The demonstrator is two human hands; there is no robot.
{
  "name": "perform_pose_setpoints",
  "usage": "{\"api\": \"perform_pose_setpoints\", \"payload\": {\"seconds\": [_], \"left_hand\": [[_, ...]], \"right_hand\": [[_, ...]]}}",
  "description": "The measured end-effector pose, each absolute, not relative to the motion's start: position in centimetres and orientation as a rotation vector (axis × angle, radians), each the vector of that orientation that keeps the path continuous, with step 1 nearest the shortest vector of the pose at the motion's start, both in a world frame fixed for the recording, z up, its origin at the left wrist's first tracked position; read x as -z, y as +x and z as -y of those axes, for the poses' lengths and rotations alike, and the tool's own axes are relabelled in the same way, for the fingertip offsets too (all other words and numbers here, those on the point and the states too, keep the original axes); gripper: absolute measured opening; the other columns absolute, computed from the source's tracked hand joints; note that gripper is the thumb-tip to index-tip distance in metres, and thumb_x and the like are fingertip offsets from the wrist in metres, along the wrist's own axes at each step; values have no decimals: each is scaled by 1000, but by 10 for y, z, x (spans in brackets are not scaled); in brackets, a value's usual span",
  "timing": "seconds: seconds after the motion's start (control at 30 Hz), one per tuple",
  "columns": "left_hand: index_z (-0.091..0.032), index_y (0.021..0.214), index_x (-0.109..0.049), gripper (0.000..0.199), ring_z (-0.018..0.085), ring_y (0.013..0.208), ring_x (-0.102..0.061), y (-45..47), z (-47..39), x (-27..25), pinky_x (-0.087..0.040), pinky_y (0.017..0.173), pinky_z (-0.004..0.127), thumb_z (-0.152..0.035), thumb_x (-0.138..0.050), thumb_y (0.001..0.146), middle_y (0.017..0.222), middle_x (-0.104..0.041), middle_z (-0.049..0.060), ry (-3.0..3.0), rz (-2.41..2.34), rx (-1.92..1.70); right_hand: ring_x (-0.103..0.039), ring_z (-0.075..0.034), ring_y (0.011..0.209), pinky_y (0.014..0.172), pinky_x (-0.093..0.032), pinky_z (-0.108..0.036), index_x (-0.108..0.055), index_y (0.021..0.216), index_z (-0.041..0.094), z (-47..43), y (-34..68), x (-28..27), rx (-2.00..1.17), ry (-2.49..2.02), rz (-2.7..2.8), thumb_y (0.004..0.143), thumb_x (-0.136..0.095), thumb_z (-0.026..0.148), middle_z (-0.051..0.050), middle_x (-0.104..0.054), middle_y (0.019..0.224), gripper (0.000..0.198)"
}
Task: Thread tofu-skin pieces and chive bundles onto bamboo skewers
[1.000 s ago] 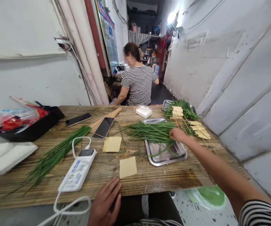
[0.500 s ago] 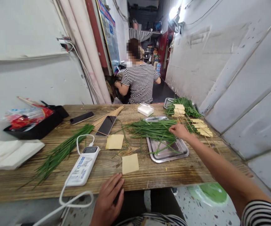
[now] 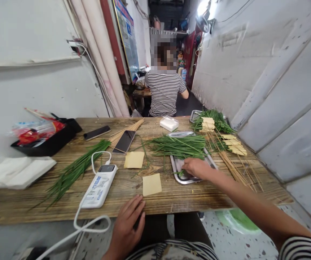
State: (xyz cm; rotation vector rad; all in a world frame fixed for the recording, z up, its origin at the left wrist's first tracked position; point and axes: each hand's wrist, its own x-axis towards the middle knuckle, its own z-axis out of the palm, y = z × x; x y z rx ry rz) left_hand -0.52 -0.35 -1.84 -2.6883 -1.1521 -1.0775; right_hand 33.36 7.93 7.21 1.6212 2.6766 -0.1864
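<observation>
My left hand point(image 3: 130, 224) rests at the table's front edge with its fingers stretched out, holding nothing. Just beyond its fingertips lies a square sheet of tofu skin point(image 3: 152, 184), and behind that is a small stack of tofu skin point(image 3: 134, 160). Over the metal tray point(image 3: 175, 169), my right hand point(image 3: 197, 168) is closed, fingers pinched at a few loose chives point(image 3: 181, 173) by the tray's front; the fingertips are partly hidden. A thick bundle of chives point(image 3: 179, 145) lies across the back of this tray.
Skewered tofu-skin rolls point(image 3: 235, 145) and bamboo sticks point(image 3: 232, 168) lie at the right, near a second tray of chives point(image 3: 217, 121). Leftward are more chives point(image 3: 74, 169), a white power bank point(image 3: 99, 187) with a cable, two phones point(image 3: 124, 141) and a black box point(image 3: 47, 141). A person point(image 3: 163, 90) sits beyond the table.
My right hand has moved from the right end of the chive bundle down and left to the tray's front. Fewer loose chives show on the tray. My left hand stays in place.
</observation>
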Motion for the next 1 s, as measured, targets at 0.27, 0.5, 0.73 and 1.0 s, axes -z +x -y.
{"api": "perform_pose_setpoints", "payload": {"seconds": [0.27,0.5,0.73,1.0], "left_hand": [[-20,120,-56,37,24,117,-54,-6,4,21,-48,96,41,-15,-52,83,123,-59,10,-2678,1178,1093],[-19,121,-56,38,24,118,-54,-6,4,21,-49,96,41,-16,-53,83,124,-59,10,-2665,1166,1108],[-20,121,-55,38,24,116,-55,-5,4,19,-49,95,41,-15,-51,84,122,-60,11,-2664,1157,1103],[-19,122,-54,39,25,116,-54,-4,4,21,-48,94,41,-15,-52,83,123,-60,11,-2656,1161,1063]], "right_hand": [[-59,-15,71,67,-46,-27,-66,80,16,-98,356,-154,215,2185,-3004,88,-48,28,-5,-66,77,22],[-63,-11,61,55,-51,-21,-60,76,15,-117,360,-132,834,2990,-2558,91,-44,37,-7,-69,73,30],[-65,-19,75,65,-49,-25,-67,78,14,-93,381,-80,314,2667,-2260,85,-52,21,-10,-68,72,18],[-58,-23,99,77,-45,-26,-67,91,15,-116,382,-69,-58,2138,-2234,83,-57,25,-12,-62,98,16]]}}
